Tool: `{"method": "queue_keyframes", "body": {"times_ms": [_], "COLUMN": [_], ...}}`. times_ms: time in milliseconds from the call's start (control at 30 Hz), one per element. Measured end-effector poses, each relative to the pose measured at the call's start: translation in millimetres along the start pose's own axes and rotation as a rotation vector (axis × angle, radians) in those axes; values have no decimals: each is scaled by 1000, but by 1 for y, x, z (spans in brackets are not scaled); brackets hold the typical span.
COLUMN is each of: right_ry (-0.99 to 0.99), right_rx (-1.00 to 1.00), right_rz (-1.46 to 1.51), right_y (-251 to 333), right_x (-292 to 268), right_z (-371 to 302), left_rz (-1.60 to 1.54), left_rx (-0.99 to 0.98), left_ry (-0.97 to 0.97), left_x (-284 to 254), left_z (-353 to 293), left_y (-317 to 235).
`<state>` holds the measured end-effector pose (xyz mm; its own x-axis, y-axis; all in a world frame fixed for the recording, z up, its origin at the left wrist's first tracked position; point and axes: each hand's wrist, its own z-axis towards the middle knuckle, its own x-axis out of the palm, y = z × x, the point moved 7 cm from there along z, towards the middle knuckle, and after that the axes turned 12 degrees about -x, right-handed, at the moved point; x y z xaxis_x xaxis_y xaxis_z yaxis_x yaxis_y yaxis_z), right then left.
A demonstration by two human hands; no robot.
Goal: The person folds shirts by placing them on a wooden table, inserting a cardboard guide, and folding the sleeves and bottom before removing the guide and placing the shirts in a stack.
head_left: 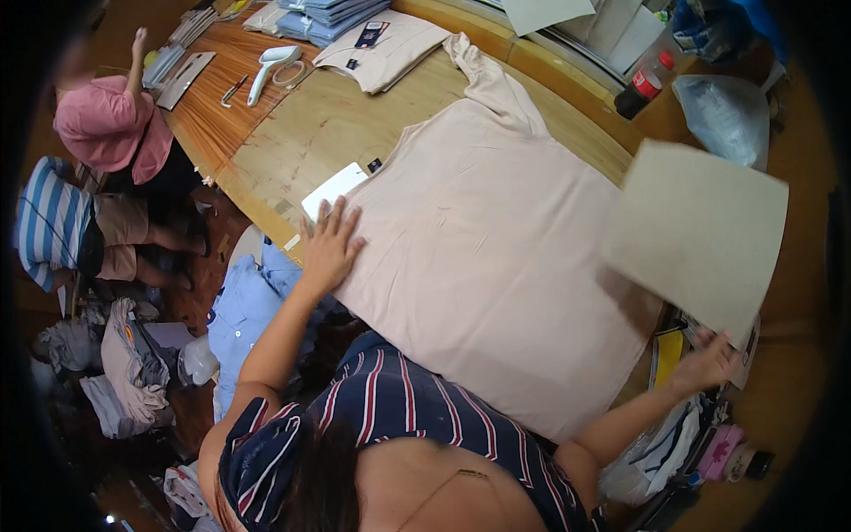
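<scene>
A pale pink shirt [496, 239] lies spread flat over the table in front of me, one sleeve stretched toward the far side. My left hand [332, 248] rests flat on its left edge, fingers spread, beside a white card [333, 190] that sticks out from under the cloth. Off to the right, my right hand [706, 363] grips the lower corner of a grey-beige cardboard sheet [700, 230]. The sheet is raised, tilted, and overlaps the shirt's right side in view; whether it touches the cloth I cannot tell.
Beyond the shirt lie a folded pale shirt [381, 49], stacked blue shirts [332, 16], a white handheld tool [270, 71] and small scissors [234, 90]. A cola bottle [644, 86] stands at the far right. Two people are at the left, near piled clothes [133, 363].
</scene>
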<state>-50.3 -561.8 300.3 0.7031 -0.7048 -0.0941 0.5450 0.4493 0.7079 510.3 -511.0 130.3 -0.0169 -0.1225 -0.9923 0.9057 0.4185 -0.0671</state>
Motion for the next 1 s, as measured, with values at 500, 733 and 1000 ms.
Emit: {"method": "queue_keyframes", "body": {"times_ms": [500,733,1000], "right_ry": [846,771,789], "right_rx": [966,1045,1092], "right_rz": [500,514,584], "right_y": [35,50,53], "right_x": [203,202,205], "right_z": [-305,-313,-330], "left_rz": [-762,-426,-294], "left_rx": [-66,165,193], "left_ry": [73,-192,-75], "left_x": [1,-14,-2], "left_z": [56,27,-14], "left_y": [-12,-39,-47]}}
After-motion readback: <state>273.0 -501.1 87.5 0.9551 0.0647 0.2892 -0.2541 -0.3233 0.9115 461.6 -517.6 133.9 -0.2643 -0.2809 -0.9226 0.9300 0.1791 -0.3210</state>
